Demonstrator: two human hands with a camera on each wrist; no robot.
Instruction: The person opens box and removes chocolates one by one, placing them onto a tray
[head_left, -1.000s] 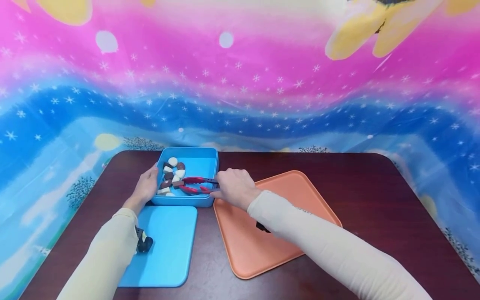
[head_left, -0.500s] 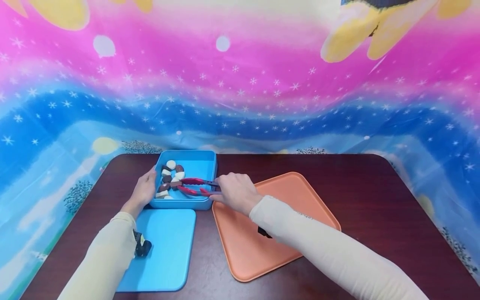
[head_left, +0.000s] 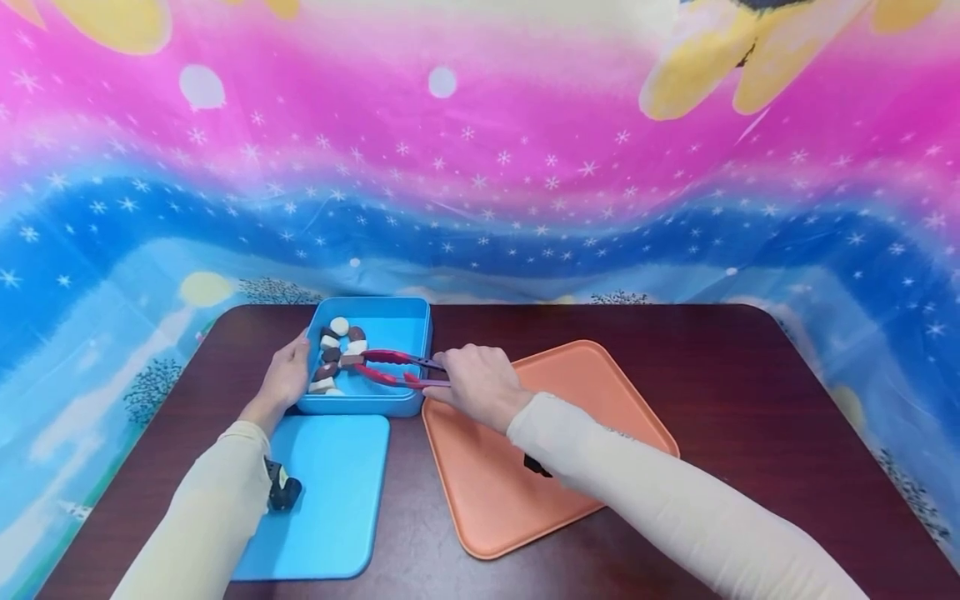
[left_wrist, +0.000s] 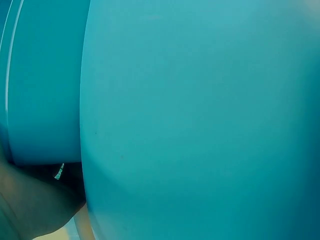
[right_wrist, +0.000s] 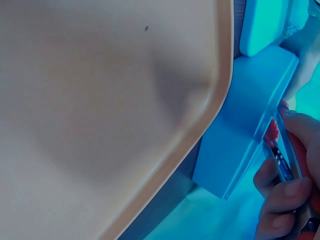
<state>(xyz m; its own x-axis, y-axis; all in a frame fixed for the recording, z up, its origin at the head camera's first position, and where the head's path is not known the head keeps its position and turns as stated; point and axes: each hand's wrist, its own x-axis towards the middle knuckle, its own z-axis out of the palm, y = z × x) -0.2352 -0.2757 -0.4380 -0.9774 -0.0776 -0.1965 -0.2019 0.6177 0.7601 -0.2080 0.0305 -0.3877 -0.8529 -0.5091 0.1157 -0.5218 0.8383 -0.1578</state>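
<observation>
1. Two hands were at work on the blue box (head_left: 360, 406), left of centre in the frame; over half a second, the red tongs (head_left: 390, 357) had edged up and rightward against it.
2. Between the tongs' tips sat a brown piece (head_left: 351, 361), inside the box, higher against the front rim than a second before. I took that to mean the tongs had caught it and a lift was barely under way.
3. The right hand (head_left: 480, 383) had its grip curled round the tongs' handles, above the orange tray's (head_left: 480, 500) upper left edge. The left hand (head_left: 285, 373) rested against the box's left wall; its fingers were partly hidden, so I couldn't tell how far that grip bent.
4. Whether the brown piece was clear of the mixed pieces (head_left: 331, 356) below, I couldn't make out.
5. From the right wrist, the box wall hid the tips. Smooth blue, probably the lid (head_left: 333, 492), filled most of the left wrist view, and a sleeve covered part of that lid.
</observation>
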